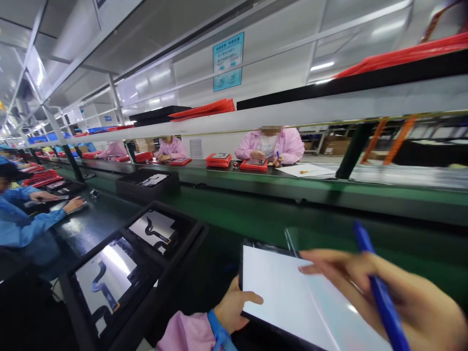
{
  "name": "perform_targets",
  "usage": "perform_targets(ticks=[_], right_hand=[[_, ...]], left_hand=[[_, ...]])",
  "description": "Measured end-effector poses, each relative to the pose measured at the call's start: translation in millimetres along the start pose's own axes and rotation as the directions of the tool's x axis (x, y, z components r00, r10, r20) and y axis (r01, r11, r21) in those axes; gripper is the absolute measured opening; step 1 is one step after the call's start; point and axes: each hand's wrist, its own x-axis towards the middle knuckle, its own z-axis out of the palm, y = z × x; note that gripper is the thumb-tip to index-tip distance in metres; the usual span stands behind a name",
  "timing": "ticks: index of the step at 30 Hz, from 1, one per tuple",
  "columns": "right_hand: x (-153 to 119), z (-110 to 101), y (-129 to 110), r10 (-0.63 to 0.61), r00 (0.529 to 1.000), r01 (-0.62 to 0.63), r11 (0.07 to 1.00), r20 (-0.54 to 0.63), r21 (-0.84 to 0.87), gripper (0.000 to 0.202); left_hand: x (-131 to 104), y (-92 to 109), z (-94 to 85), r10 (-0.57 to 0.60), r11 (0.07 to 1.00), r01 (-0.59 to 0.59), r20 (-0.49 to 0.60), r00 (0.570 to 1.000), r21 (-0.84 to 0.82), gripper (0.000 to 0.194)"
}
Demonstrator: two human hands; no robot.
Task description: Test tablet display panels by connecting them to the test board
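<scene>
My left hand (234, 304) is closed on the left edge of a flat display panel (272, 278), its thumb lying over the white face. The panel has a dark border and is tilted in front of me. Over its right part lies a clear film (327, 312), whose raised edge shows near the top. My right hand (395, 287) is above the film, with a blue pen (382, 297) held between its fingers. The index fingertip and thumb are at the film's upper edge; whether they grip it I cannot tell.
To my left, a black foam tray (153, 273) holds panels with dark flex cables; another black tray (126, 185) stands farther back. Beyond the green conveyor belt (234, 209), a co-worker in pink (270, 146) handles a panel. A co-worker in blue (25, 219) sits left. A shelf (204, 122) runs overhead.
</scene>
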Motion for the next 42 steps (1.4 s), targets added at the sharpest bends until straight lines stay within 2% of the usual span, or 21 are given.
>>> perform_targets(ticks=[1, 3, 6, 10, 14, 17, 19, 22, 25, 27, 29, 32, 34, 36, 39, 42], right_hand=[[13, -4, -10, 0.018, 0.997, -0.021, 0.999, 0.073, 0.041, 0.041], [31, -14, -21, 0.036, 0.991, -0.048, 0.995, 0.131, 0.089, 0.042], [34, -31, -14, -0.038, 0.988, 0.037, 0.999, 0.150, 0.005, 0.040], [11, -54, 15, -0.124, 0.989, 0.138, 0.970, 0.082, -0.200, 0.042], [-2, -66, 28, -0.170, 0.985, 0.158, 0.956, -0.031, -0.249, 0.050], [-1, -73, 30, -0.122, 0.990, 0.100, 0.959, -0.068, -0.265, 0.051], [1, -77, 33, -0.034, 0.998, 0.022, 0.969, -0.043, -0.245, 0.051], [3, -77, 41, 0.155, 0.988, -0.156, 0.981, -0.016, -0.115, 0.049], [3, -67, 50, 0.269, 0.961, -0.262, 0.961, -0.068, 0.089, 0.051], [4, -60, 56, 0.285, 0.952, -0.264, 0.949, -0.113, 0.175, 0.052], [4, -55, 62, 0.281, 0.945, -0.243, 0.946, -0.170, 0.217, 0.053], [4, -50, 71, 0.291, 0.910, -0.219, 0.942, -0.296, 0.255, 0.055], [4, -47, 77, 0.300, 0.874, -0.201, 0.940, -0.382, 0.277, 0.056], [4, -45, 82, 0.294, 0.851, -0.178, 0.941, -0.435, 0.288, 0.058], [3, -43, 86, 0.280, 0.844, -0.151, 0.943, -0.457, 0.298, 0.058], [3, -43, 87, 0.284, 0.836, -0.141, 0.938, -0.469, 0.317, 0.058]], left_hand=[[1, 1, -0.5, 0.003, 1.000, -0.003, -0.006, 1.000, 0.004, 0.059], [2, 2, -1.5, 0.006, 1.000, -0.006, -0.031, 0.999, 0.000, 0.057], [3, 6, -3.1, -0.002, 1.000, 0.001, -0.060, 0.998, -0.009, 0.051], [3, 11, -6.3, 0.014, 1.000, -0.013, -0.044, 0.999, 0.015, 0.049], [2, 16, -9.3, -0.002, 0.999, 0.002, -0.014, 1.000, 0.051, 0.059], [0, 18, -9.5, -0.011, 0.999, 0.010, 0.033, 0.999, 0.031, 0.065], [-2, 19, -9.1, -0.009, 1.000, 0.008, 0.035, 0.999, 0.024, 0.061], [-2, 20, -9.5, -0.006, 1.000, 0.005, 0.029, 1.000, 0.013, 0.047], [1, 20, -10.4, -0.003, 1.000, 0.003, 0.010, 1.000, -0.016, 0.041], [2, 21, -9.3, -0.036, 0.998, 0.037, 0.032, 0.999, -0.043, 0.042], [2, 24, -6.3, -0.108, 0.989, 0.119, 0.126, 0.986, -0.083, 0.045], [0, 28, 0.0, -0.156, 0.964, 0.210, 0.293, 0.943, -0.163, 0.065], [-1, 30, 3.5, -0.143, 0.954, 0.217, 0.325, 0.935, -0.205, 0.074], [-1, 30, 6.1, -0.144, 0.954, 0.208, 0.280, 0.949, -0.216, 0.069], [-2, 28, 9.4, -0.133, 0.972, 0.154, 0.124, 0.983, -0.180, 0.051], [-3, 26, 12.7, -0.140, 0.982, 0.137, -0.015, 0.990, -0.128, 0.048]])
